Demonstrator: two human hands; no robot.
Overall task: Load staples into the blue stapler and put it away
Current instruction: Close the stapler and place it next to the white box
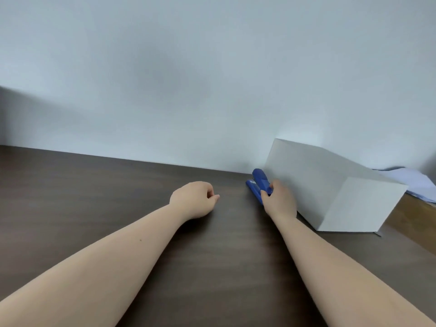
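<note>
Dark wood counter [94,197] fills the lower view, its back edge running along a pale wall [188,67]. Big white box [335,185] sits at the right side of the counter, close to that back edge, lying low and long with one end facing the near right. Beyond it, at the far right edge, some pale blue paper [410,182] lies crumpled.

Both bare forearms reach in from the near edge. Left hand [193,199] rests on the counter mid-way along, fingers curled into a loose fist, nothing in it, well clear of the box. Right hand [279,200] is up against the box's left face, grip closed on the stapler [258,182], thumb and fingers wrapped round its near end.

The stapler itself is blue, lying on the counter near the back edge, just beside the box's left face, its far tip pointing toward the wall. Its top arm looks slightly raised from the base.
</note>
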